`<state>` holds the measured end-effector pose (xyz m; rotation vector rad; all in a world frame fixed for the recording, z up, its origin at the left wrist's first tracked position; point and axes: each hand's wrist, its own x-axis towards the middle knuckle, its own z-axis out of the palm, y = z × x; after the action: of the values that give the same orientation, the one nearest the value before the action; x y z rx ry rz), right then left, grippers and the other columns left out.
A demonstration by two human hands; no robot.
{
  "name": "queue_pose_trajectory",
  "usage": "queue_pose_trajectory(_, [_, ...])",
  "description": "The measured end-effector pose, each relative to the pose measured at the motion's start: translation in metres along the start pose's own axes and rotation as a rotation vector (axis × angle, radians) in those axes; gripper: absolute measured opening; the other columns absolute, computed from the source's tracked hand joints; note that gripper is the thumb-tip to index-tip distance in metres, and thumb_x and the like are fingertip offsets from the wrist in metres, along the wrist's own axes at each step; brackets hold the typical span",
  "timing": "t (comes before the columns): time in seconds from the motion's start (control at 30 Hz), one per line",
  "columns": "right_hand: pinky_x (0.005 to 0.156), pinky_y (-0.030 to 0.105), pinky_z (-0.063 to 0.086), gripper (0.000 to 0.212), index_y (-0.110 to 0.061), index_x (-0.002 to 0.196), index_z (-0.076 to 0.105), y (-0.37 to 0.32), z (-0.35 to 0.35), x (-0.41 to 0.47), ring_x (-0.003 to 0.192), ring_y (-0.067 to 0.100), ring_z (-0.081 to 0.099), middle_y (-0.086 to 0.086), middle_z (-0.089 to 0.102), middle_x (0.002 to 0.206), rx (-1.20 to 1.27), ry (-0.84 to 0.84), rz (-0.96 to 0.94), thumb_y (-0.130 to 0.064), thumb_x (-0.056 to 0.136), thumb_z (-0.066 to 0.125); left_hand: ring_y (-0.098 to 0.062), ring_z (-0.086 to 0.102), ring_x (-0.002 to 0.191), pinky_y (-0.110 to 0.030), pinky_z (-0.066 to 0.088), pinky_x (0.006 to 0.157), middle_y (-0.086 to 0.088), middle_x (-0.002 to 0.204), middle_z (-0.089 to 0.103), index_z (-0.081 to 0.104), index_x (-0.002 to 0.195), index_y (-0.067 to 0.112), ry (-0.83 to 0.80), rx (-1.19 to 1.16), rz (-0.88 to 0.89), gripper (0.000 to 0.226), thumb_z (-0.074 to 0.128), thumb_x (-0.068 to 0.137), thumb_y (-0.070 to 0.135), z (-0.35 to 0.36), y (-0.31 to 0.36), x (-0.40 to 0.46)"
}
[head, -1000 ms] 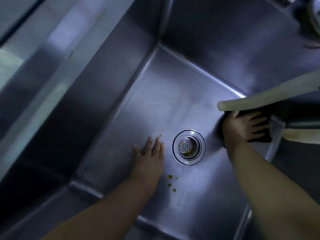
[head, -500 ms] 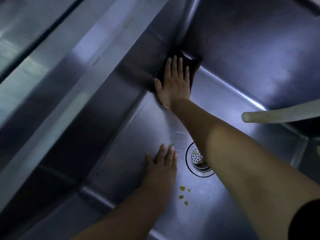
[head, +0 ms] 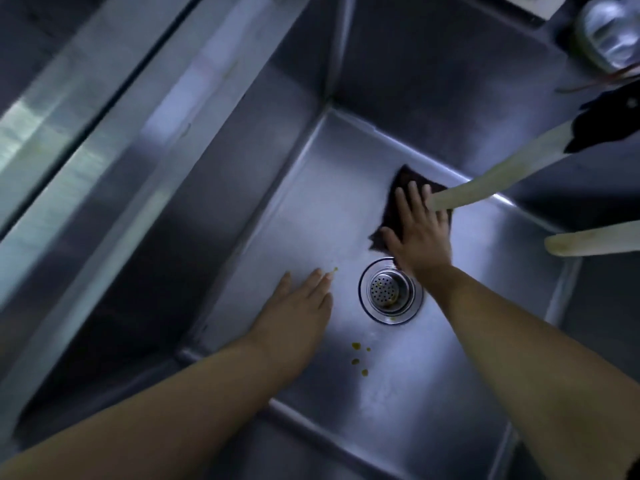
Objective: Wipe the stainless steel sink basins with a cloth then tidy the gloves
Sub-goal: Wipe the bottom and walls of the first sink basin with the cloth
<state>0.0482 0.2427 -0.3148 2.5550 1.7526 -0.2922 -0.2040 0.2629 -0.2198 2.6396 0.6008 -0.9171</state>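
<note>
I look down into a deep stainless steel sink basin (head: 311,216). My right hand (head: 419,233) lies flat on a dark cloth (head: 398,188), pressing it onto the basin floor just beyond the round drain strainer (head: 390,289). My left hand (head: 298,310) rests flat on the floor left of the drain, fingers together, holding nothing. Small yellow-green specks (head: 358,356) dot the floor near the drain. No gloves are visible.
Two pale hoses hang over the basin from the right: the upper hose (head: 502,174) ends over my right hand's fingers, the lower hose (head: 595,240) ends farther right. A metal fitting (head: 609,29) sits at the top right. The basin's wide rim (head: 114,140) runs along the left.
My right hand has slid the cloth from the far left corner of the basin back toward the drain, to the right. My left hand has stayed flat in the same spot.
</note>
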Motion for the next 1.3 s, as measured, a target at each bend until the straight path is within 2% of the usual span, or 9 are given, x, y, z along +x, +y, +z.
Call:
queue_pose_trajectory(0.07, [0.117, 0.05, 0.007, 0.076, -0.012, 0.147, 0.027, 0.015, -0.002, -0.008, 0.144, 0.033, 0.015, 0.015, 0.024, 0.155, 0.05, 0.057, 0.134, -0.054, 0.084, 0.035, -0.022, -0.004, 0.146, -0.047, 0.0, 0.116, -0.006, 0.16, -0.006, 0.014, 0.149, 0.013, 0.006, -0.011, -0.013, 0.068, 0.048, 0.093, 0.031, -0.014, -0.009, -0.025])
queue_pose_trajectory(0.13, [0.117, 0.049, 0.002, 0.074, -0.011, 0.148, 0.024, 0.01, -0.001, -0.004, 0.146, 0.031, 0.008, 0.015, 0.018, 0.156, 0.096, 0.065, 0.286, -0.051, 0.087, 0.037, -0.027, 0.025, 0.142, -0.049, 0.018, 0.114, -0.014, 0.154, 0.026, 0.04, 0.14, 0.01, 0.125, 0.055, 0.045, 0.061, 0.058, 0.086, 0.03, -0.032, -0.025, -0.055])
queue_pose_trajectory(0.23, [0.117, 0.051, -0.003, 0.079, -0.008, 0.149, 0.016, -0.02, 0.003, 0.015, 0.145, 0.034, 0.002, 0.017, 0.01, 0.157, 0.124, 0.036, 0.474, -0.055, 0.088, 0.033, -0.032, 0.063, 0.109, -0.054, 0.043, 0.098, -0.016, 0.11, 0.069, 0.072, 0.1, 0.006, 0.371, 0.231, 0.079, 0.03, 0.053, 0.079, 0.014, -0.044, -0.053, -0.094])
queue_pose_trajectory(0.3, [0.116, 0.052, -0.003, 0.082, -0.01, 0.151, 0.008, -0.045, 0.006, 0.024, 0.145, 0.035, 0.002, 0.016, 0.005, 0.158, 0.098, 0.015, 0.44, -0.057, 0.088, 0.03, -0.036, 0.062, 0.109, -0.058, 0.038, 0.101, -0.02, 0.104, 0.069, 0.071, 0.096, 0.001, 0.446, 0.313, 0.08, 0.032, 0.043, 0.083, 0.008, -0.044, -0.07, -0.111])
queue_pose_trajectory(0.43, [0.116, 0.052, -0.001, 0.081, -0.011, 0.151, 0.01, -0.097, 0.014, 0.016, 0.145, 0.035, 0.0, 0.014, 0.007, 0.159, 0.032, -0.001, 0.172, -0.057, 0.087, 0.028, -0.039, 0.056, 0.117, -0.054, 0.027, 0.11, -0.022, 0.106, 0.068, 0.069, 0.101, -0.001, 0.469, 0.452, 0.113, 0.027, 0.055, 0.079, 0.008, -0.051, -0.1, -0.124])
queue_pose_trajectory(0.6, [0.117, 0.051, 0.002, 0.084, -0.01, 0.15, 0.015, -0.137, 0.024, -0.047, 0.145, 0.036, 0.005, 0.016, 0.013, 0.157, -0.001, -0.07, -0.176, -0.056, 0.084, 0.039, -0.032, 0.053, 0.121, -0.044, 0.015, 0.118, -0.01, 0.096, 0.069, 0.07, 0.095, 0.008, 0.449, 0.391, 0.137, 0.021, 0.057, 0.08, 0.014, -0.057, -0.107, -0.124])
queue_pose_trajectory(0.9, [0.117, 0.05, 0.013, 0.085, -0.017, 0.147, 0.032, -0.141, 0.036, -0.141, 0.144, 0.029, 0.019, 0.007, 0.026, 0.154, 0.054, -0.158, -0.7, -0.058, 0.075, 0.054, -0.029, 0.063, 0.099, -0.04, 0.013, 0.117, -0.005, 0.07, 0.064, 0.064, 0.072, 0.017, 0.396, 0.361, 0.091, 0.024, 0.045, 0.085, 0.023, -0.062, -0.104, -0.124])
queue_pose_trajectory(1.13, [0.117, 0.046, 0.008, 0.083, -0.017, 0.148, 0.028, -0.12, 0.015, -0.016, 0.145, 0.03, 0.018, 0.009, 0.025, 0.155, 0.059, -0.049, -0.44, -0.056, 0.08, 0.056, -0.029, 0.063, 0.094, -0.042, 0.015, 0.117, -0.004, 0.068, 0.058, 0.06, 0.071, 0.019, 0.396, 0.354, 0.121, 0.007, 0.062, 0.075, 0.014, -0.056, -0.109, -0.122])
queue_pose_trajectory(1.3, [0.118, 0.043, -0.004, 0.081, -0.019, 0.152, 0.0, -0.122, 0.006, 0.077, 0.147, 0.025, -0.005, 0.007, -0.001, 0.16, -0.006, -0.042, -0.235, -0.064, 0.088, 0.021, -0.026, 0.063, 0.097, -0.041, 0.013, 0.119, -0.003, 0.069, 0.059, 0.059, 0.071, 0.02, 0.392, 0.354, 0.087, 0.009, 0.061, 0.076, 0.012, -0.051, -0.112, -0.119])
